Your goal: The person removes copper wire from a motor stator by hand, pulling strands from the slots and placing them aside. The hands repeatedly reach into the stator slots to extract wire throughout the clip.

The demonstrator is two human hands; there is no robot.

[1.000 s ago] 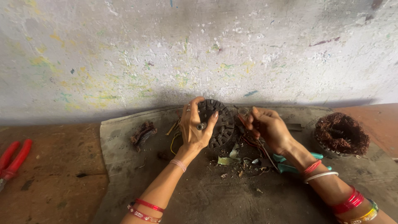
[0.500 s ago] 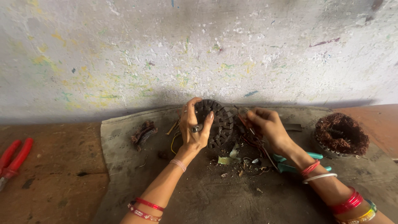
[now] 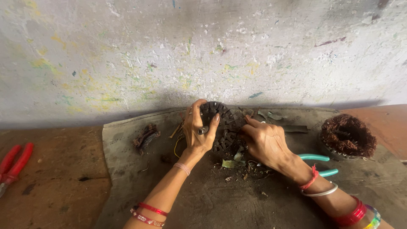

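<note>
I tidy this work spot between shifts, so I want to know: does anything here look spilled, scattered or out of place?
Yes. Small scraps and dark crumbs lie scattered on the grey mat below the round slotted metal core that the left hand grips and the right hand works on. Red-handled pliers lie apart on the bare floor, far left.

black slotted core (image 3: 224, 125) – red pliers (image 3: 12, 163) | teal handles (image 3: 316, 163) (paint-flecked wall (image 3: 203, 51))
</note>
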